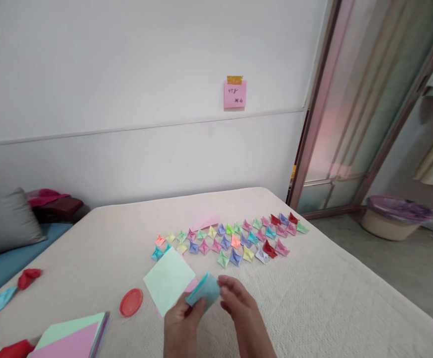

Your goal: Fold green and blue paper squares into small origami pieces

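Note:
A small folded piece of light blue paper (pixel 209 289) is pinched between the thumb and fingers of my left hand (pixel 184 318). At its right edge is my right hand (pixel 240 303), its fingers slightly curled and apart; whether the fingertips touch the paper is hard to tell. Behind my left hand a pale green square sheet (pixel 168 279) lies flat on the table, with a pink sheet (pixel 191 287) partly hidden beneath it. Farther back, several small folded paper pieces, such as a dark red one (pixel 269 249) and a pale yellow one (pixel 248 255), stand in rows.
A round red lid (pixel 131 303) lies left of the sheets. Front left is a stack of coloured paper (pixel 70 333); twisted red paper (pixel 29 279) and blue paper (pixel 2 300) lie near the cream table's (pixel 335 298) left edge. A pink note (pixel 234 95) is taped to the wall.

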`<action>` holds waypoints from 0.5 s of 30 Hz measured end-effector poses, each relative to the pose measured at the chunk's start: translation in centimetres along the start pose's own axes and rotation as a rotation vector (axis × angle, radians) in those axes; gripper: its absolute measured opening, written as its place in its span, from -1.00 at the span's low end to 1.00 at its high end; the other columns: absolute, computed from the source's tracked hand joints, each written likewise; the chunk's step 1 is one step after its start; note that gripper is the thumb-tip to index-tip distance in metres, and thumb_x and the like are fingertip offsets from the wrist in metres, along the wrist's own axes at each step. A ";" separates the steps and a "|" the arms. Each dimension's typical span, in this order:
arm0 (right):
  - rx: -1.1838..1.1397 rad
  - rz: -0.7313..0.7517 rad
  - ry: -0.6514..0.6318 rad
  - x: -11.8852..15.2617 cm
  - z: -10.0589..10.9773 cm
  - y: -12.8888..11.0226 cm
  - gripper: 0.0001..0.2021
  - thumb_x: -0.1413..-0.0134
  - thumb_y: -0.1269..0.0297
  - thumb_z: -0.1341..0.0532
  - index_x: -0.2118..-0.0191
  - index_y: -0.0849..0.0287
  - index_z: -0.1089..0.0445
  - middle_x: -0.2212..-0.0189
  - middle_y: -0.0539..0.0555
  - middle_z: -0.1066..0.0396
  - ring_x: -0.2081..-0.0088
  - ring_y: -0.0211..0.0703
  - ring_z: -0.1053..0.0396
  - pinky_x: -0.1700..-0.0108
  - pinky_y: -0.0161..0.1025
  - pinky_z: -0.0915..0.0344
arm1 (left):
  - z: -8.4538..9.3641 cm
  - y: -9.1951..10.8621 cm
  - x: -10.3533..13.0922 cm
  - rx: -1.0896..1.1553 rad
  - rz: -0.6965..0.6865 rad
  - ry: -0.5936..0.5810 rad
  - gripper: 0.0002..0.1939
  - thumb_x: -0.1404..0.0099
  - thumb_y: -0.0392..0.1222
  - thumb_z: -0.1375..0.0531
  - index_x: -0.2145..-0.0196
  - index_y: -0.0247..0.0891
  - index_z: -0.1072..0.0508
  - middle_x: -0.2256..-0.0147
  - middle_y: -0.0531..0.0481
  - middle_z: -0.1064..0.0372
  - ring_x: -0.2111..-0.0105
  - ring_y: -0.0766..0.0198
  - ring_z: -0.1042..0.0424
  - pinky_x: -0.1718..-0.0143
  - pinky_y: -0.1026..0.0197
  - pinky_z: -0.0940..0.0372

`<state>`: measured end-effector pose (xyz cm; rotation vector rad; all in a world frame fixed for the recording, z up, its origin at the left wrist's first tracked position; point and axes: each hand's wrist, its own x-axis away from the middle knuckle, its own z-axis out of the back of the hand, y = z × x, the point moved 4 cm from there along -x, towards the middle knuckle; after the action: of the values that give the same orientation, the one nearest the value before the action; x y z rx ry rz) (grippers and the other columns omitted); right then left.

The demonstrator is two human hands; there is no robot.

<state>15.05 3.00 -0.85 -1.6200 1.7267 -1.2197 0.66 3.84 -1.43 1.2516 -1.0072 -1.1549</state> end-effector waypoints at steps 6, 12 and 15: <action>0.131 -0.013 -0.100 -0.1 -0.4 0.7 -0.94 0.27 0.37 -0.30 0.61 0.20 -0.41 0.69 -0.10 -0.29 0.54 -0.26 -0.17 0.41 -0.28 -0.09 | -0.8 -0.8 0.0 0.275 0.247 -0.132 -0.68 0.13 0.01 -0.39 0.57 -0.35 -0.56 0.63 -0.01 -0.40 0.53 0.21 -0.33 0.44 0.21 -0.24; 0.157 -0.007 -0.112 0.3 -0.3 -0.2 -0.91 0.30 0.46 -0.24 0.67 0.19 -0.35 0.75 -0.14 -0.17 0.60 -0.32 -0.04 0.47 -0.30 0.05 | -0.3 -0.9 -0.2 0.237 0.270 -0.230 -0.72 0.04 -0.05 -0.34 0.51 -0.37 -0.54 0.68 0.09 -0.27 0.64 0.38 -0.17 0.59 0.33 -0.07; 0.141 0.000 -0.121 0.3 -0.3 -0.4 -0.92 0.26 0.43 -0.25 0.64 0.19 -0.37 0.75 -0.14 -0.17 0.61 -0.32 -0.04 0.48 -0.30 0.07 | -0.2 -0.1 -0.1 0.198 0.235 -0.206 -0.75 0.04 -0.08 -0.33 0.53 -0.37 -0.53 0.69 0.10 -0.25 0.65 0.39 -0.15 0.61 0.34 -0.07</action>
<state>14.92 2.85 -0.32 -1.5769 1.5319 -1.1898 0.78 3.97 -1.51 1.1452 -1.4122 -1.0336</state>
